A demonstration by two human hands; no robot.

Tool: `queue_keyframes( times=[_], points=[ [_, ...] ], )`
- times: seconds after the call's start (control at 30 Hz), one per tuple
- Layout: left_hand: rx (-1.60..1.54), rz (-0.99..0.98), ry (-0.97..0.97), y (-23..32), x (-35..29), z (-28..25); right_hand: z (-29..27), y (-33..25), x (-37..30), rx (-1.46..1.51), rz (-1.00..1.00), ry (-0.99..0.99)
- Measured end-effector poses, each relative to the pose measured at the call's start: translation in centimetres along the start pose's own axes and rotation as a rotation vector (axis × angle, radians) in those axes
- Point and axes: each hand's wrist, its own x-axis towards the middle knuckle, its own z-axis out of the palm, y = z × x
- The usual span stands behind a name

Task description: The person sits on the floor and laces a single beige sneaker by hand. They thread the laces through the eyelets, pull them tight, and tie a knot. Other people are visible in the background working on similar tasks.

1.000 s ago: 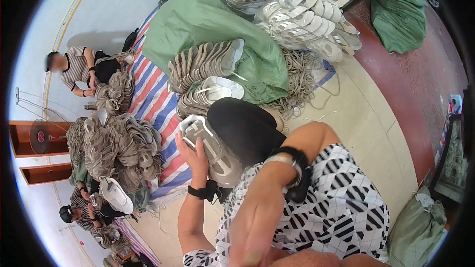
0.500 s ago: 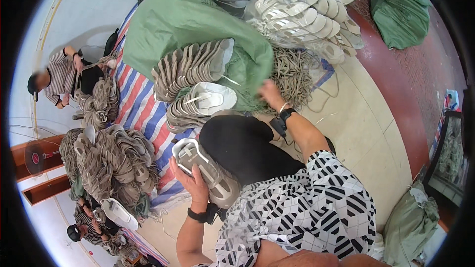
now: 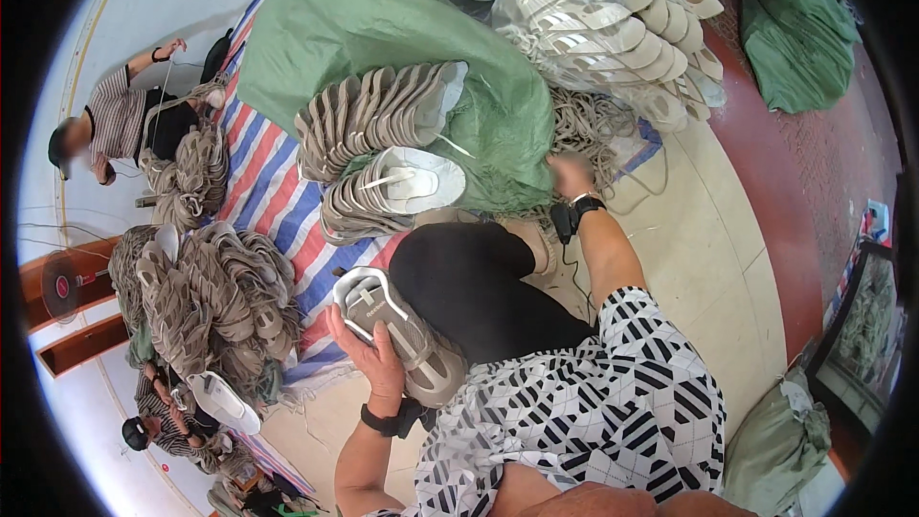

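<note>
My left hand (image 3: pixel 375 360) is closed around a taupe shoe (image 3: pixel 414 340) with a white inner collar, its thumb on the upper. The shoe rests against my left leg, opening facing away from me. My right hand (image 3: pixel 571 175) reaches to the near edge of a heap of taupe shoelaces (image 3: pixel 592 124), beside the green sack. Its fingers are blurred, so whether they grip a lace cannot be told. Ahead of my knee stand stacked taupe shoe uppers (image 3: pixel 378 120), with a shorter stack (image 3: pixel 359 206) nearer me.
A large green sack (image 3: pixel 335 29) lies on a striped sheet (image 3: pixel 273 172). Wrapped pale shoe parts (image 3: pixel 613 33) lie far right. More uppers (image 3: pixel 211 306) are heaped left, near a white shoe part (image 3: pixel 225 402). Another person (image 3: pixel 120 120) sits at far left.
My right hand has moved right, to the edge of the lace heap. My left hand keeps hold of the shoe. The person at far left has raised a hand.
</note>
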Motion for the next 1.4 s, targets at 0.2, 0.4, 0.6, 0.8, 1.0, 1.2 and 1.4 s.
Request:
queue_keyframes(
  times=[0.2,0.4,0.6,0.8,1.0,1.2,1.4],
  points=[
    [-0.018,0.023,0.027,-0.1,-0.5,-0.7,-6.4,-0.5,-0.3,-0.065,-0.107,0.235],
    [-0.078,0.08,0.105,-2.3,-1.4,-0.3,-7.8,-5.3,-6.9,0.209,-0.326,0.055],
    [-0.079,0.149,0.16,-3.4,-1.6,-0.2,-4.3,-11.8,-15.8,-0.406,-0.841,0.012],
    [-0.105,0.169,0.214,-3.7,-2.0,0.2,1.2,-17.1,-23.2,-0.851,-1.518,0.214],
    [-0.079,0.173,0.258,-4.1,-2.5,0.5,5.0,-24.2,-27.9,-0.827,-1.594,0.104],
    [-0.03,0.171,0.265,-4.5,-2.8,0.0,8.8,-30.0,-37.2,0.025,-1.129,-0.34],
    [0.014,0.144,0.239,-4.2,-3.5,-0.9,11.9,-34.5,-50.6,-0.031,-1.617,-0.443]
  ],
)
